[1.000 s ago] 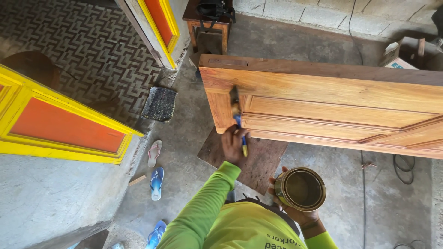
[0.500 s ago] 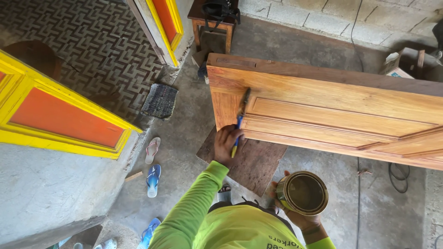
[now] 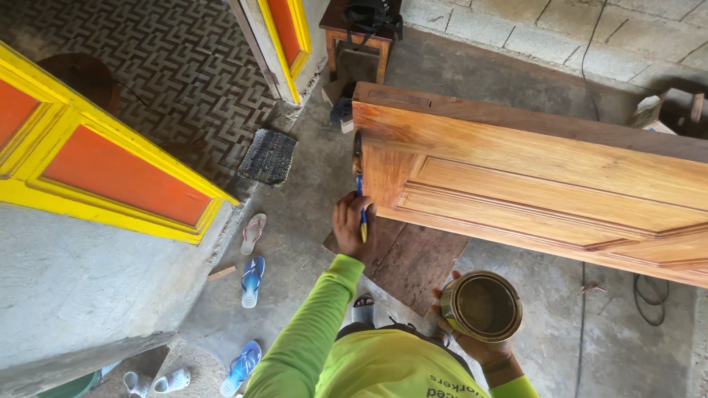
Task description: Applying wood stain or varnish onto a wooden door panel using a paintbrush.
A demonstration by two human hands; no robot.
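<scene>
A long wooden door (image 3: 531,177) lies flat across the concrete floor (image 3: 310,191), its left end over a dark board (image 3: 413,258). Beside it stands an orange-and-yellow panel (image 3: 110,177), with 1 woven mat (image 3: 269,156) nearby. The right hand (image 3: 472,339) grips a round open tin (image 3: 481,306) below the door. The left hand (image 3: 352,225) is closed around a blue-handled brush (image 3: 360,184), bristles at the door's left edge.

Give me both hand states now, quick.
Left hand: closed on a blue and yellow paintbrush, bristles at the wooden door edge.
Right hand: fingers wrapped around an open metal can.
</scene>
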